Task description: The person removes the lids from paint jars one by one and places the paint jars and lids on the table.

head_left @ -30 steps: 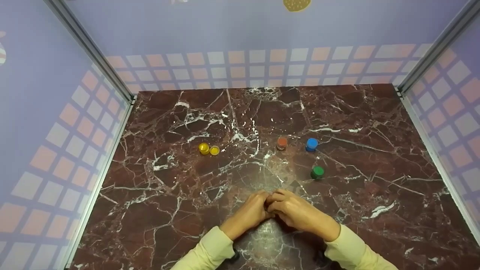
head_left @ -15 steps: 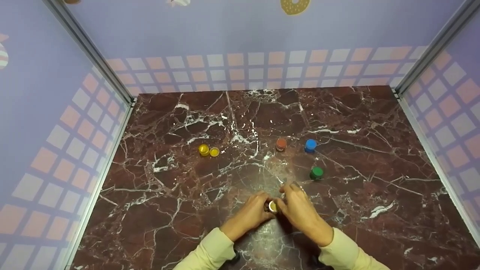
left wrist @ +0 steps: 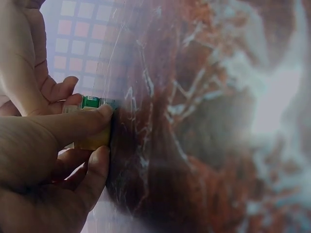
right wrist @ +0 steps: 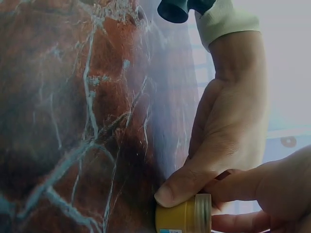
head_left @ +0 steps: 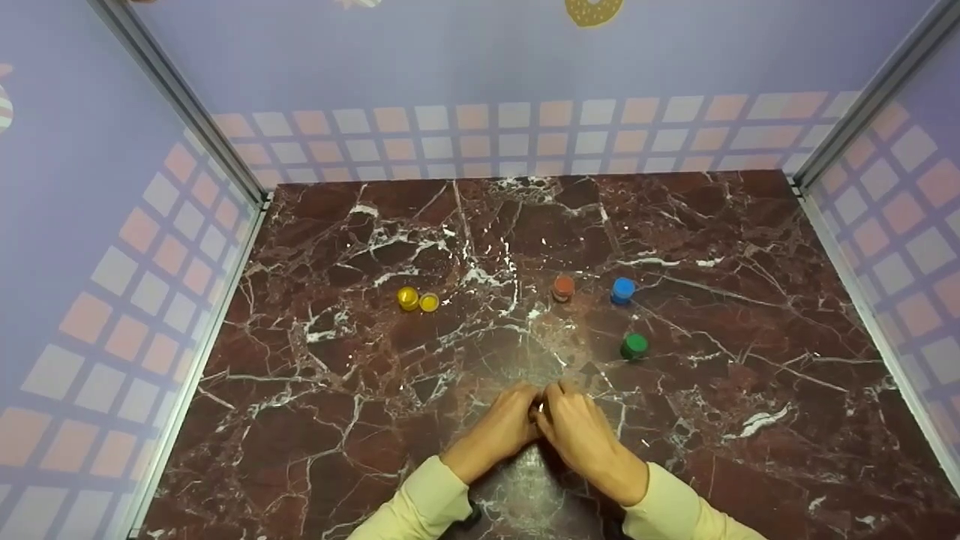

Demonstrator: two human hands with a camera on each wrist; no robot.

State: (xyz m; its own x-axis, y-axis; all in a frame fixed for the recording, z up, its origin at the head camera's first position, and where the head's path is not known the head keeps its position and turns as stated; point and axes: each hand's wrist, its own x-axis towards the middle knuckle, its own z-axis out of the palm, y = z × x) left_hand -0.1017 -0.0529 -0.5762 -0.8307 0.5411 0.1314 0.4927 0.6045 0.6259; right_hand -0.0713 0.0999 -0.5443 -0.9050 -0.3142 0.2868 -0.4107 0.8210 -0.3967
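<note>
Both hands meet at the near middle of the marble table (head_left: pixel 675 225). Between them is a small yellow jar (right wrist: pixel 182 217), almost fully hidden in the head view. My left hand (head_left: pixel 517 414) pinches the jar (left wrist: pixel 93 141) between thumb and fingers. My right hand (head_left: pixel 561 414) curls its fingers round the jar's lid end from the other side. In the left wrist view a bit of green label (left wrist: pixel 91 101) shows above the left thumb.
Two small yellow pots (head_left: pixel 408 298) (head_left: pixel 429 301) stand side by side at mid-left. An orange pot (head_left: pixel 563 287) and a blue pot (head_left: pixel 622 289) stand at mid-right, a green pot (head_left: pixel 634 346) nearer. Purple checked walls enclose three sides of the table.
Half a second ago the hands stood slightly apart and the jar's yellow top showed between them. Now the right hand has closed in leftward and covers it.
</note>
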